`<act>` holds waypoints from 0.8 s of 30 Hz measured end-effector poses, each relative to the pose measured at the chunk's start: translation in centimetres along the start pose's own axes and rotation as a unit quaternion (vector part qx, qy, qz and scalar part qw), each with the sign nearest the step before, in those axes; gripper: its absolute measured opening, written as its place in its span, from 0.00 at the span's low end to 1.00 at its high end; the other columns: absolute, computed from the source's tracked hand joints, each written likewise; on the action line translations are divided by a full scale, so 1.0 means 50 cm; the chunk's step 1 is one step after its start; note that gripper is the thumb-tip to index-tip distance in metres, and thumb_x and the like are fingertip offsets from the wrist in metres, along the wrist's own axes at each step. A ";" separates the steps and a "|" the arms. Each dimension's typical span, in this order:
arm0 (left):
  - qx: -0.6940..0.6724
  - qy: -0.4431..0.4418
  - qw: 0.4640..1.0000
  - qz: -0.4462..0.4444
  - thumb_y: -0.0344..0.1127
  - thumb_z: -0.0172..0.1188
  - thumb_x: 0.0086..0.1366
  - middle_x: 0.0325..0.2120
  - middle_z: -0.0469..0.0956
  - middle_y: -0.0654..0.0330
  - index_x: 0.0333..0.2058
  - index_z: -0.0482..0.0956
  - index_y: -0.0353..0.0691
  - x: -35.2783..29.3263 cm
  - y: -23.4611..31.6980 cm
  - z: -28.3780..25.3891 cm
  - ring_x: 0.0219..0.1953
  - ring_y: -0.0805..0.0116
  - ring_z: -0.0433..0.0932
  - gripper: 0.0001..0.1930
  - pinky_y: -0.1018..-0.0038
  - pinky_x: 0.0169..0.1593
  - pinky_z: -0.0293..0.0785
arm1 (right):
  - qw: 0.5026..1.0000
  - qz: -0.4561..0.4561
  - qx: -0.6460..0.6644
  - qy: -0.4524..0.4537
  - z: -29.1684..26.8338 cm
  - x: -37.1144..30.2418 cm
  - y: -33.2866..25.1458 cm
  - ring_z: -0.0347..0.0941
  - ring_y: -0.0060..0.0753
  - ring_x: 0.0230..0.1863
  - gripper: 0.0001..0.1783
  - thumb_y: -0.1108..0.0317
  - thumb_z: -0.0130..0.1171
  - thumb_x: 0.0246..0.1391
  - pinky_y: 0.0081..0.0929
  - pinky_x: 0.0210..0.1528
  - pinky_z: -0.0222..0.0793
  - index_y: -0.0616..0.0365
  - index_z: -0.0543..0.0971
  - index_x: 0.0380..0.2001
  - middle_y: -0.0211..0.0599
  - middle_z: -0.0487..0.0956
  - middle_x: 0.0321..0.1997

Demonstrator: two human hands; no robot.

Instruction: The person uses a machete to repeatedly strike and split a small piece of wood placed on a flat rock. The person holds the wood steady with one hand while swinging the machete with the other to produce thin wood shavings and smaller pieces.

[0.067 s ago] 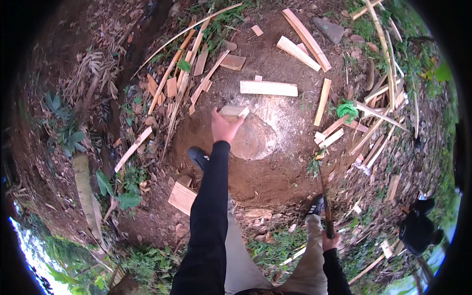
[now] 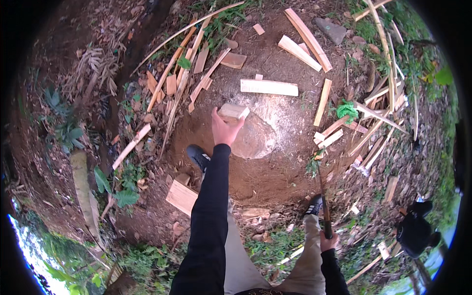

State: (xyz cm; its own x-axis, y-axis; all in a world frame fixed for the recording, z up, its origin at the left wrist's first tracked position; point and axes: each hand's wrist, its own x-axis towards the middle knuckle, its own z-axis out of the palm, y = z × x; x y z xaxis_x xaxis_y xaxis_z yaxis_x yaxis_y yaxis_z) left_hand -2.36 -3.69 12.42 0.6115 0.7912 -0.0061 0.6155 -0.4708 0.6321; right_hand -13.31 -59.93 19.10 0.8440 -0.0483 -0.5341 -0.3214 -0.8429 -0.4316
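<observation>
My left hand grips a short pale wooden block at the far left part of a tree stump. Its fingers and thumb close round the block's near side; whether the block rests on the stump I cannot tell. Low at the right, my right hand is wrapped round the dark handle of a machete. The long thin blade points away from me, beside my right foot. Just beyond the stump's far edge lies a flat pale plank.
Split wood strips lie scattered at the far side. More sticks pile up at the right near a green plastic bag. A thick wood piece sits left of my left leg. A dark-clothed person is at the right.
The block in my left hand has tilted slightly, so more of its top shows. My right hand and the machete have hardly moved.
</observation>
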 end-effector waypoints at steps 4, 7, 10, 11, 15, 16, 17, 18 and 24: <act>-0.003 -0.036 0.996 0.080 0.45 0.76 0.41 0.58 0.60 0.39 0.63 0.51 0.31 -0.093 -0.058 0.010 0.61 0.44 0.62 0.56 0.58 0.63 0.60 | 0.999 -0.006 0.035 -0.026 0.003 0.015 0.010 0.75 0.46 0.23 0.14 0.60 0.69 0.41 0.40 0.32 0.69 0.59 0.82 0.26 0.45 0.78 0.20; 0.004 -0.070 0.994 0.083 0.41 0.76 0.40 0.61 0.57 0.40 0.65 0.47 0.34 -0.115 -0.116 0.026 0.63 0.43 0.59 0.58 0.58 0.66 0.58 | 0.990 -0.118 -0.061 0.046 0.004 0.011 0.026 0.74 0.42 0.22 0.13 0.60 0.68 0.42 0.38 0.31 0.69 0.59 0.80 0.24 0.43 0.77 0.19; -0.005 -0.089 0.993 0.071 0.43 0.76 0.41 0.63 0.56 0.42 0.65 0.46 0.33 -0.113 -0.124 0.028 0.66 0.47 0.57 0.58 0.61 0.67 0.57 | 0.983 -0.142 -0.100 0.065 -0.018 -0.001 -0.008 0.73 0.40 0.20 0.14 0.60 0.68 0.43 0.37 0.29 0.68 0.59 0.78 0.22 0.41 0.77 0.17; -0.003 -0.095 0.994 0.062 0.43 0.76 0.41 0.63 0.56 0.42 0.65 0.46 0.33 -0.113 -0.125 0.024 0.66 0.47 0.56 0.59 0.61 0.67 0.57 | 0.995 -0.092 -0.038 -0.024 -0.041 -0.004 -0.045 0.72 0.41 0.18 0.14 0.61 0.68 0.43 0.38 0.27 0.66 0.59 0.76 0.20 0.41 0.76 0.17; -0.008 -0.076 0.996 0.055 0.45 0.76 0.41 0.63 0.55 0.43 0.65 0.47 0.34 -0.109 -0.139 0.039 0.66 0.47 0.56 0.58 0.62 0.67 0.57 | 0.983 -0.177 -0.036 -0.037 -0.085 -0.021 -0.141 0.71 0.36 0.15 0.11 0.64 0.66 0.46 0.35 0.23 0.64 0.60 0.77 0.21 0.39 0.74 0.14; -0.017 -0.072 0.996 0.052 0.45 0.77 0.41 0.63 0.56 0.43 0.65 0.48 0.34 -0.110 -0.141 0.046 0.66 0.47 0.56 0.58 0.62 0.67 0.57 | 0.980 -0.197 -0.028 -0.021 -0.085 -0.020 -0.140 0.70 0.36 0.17 0.12 0.65 0.68 0.44 0.36 0.24 0.63 0.60 0.76 0.23 0.39 0.73 0.15; -0.025 -0.059 0.996 0.058 0.45 0.77 0.41 0.63 0.56 0.43 0.65 0.48 0.34 -0.107 -0.144 0.053 0.66 0.47 0.56 0.58 0.62 0.67 0.57 | 0.976 -0.217 -0.021 -0.007 -0.082 -0.022 -0.135 0.69 0.37 0.19 0.13 0.65 0.70 0.43 0.36 0.25 0.62 0.59 0.75 0.25 0.38 0.72 0.17; -0.030 -0.046 0.996 0.064 0.45 0.77 0.41 0.62 0.56 0.43 0.64 0.48 0.34 -0.106 -0.145 0.056 0.65 0.47 0.56 0.57 0.62 0.67 0.57 | 0.971 -0.237 -0.014 0.006 -0.082 -0.026 -0.126 0.68 0.37 0.20 0.16 0.66 0.72 0.41 0.37 0.27 0.61 0.59 0.74 0.27 0.38 0.72 0.19; -0.068 -0.011 0.997 0.038 0.45 0.73 0.46 0.61 0.59 0.43 0.63 0.51 0.31 -0.103 -0.139 0.059 0.64 0.48 0.59 0.52 0.62 0.65 0.60 | 0.934 -0.347 0.003 -0.086 -0.110 -0.025 -0.372 0.61 0.33 0.09 0.11 0.72 0.64 0.42 0.30 0.16 0.57 0.56 0.71 0.15 0.33 0.64 0.09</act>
State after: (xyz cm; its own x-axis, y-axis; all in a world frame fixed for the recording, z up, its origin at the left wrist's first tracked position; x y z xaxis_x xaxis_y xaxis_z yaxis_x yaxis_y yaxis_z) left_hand -8.33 -5.65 5.76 0.6652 0.7461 0.0302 0.4946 -0.4706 0.7307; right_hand -6.05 -47.12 31.81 0.7689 0.5956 -0.2325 0.2751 -0.6365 -0.7206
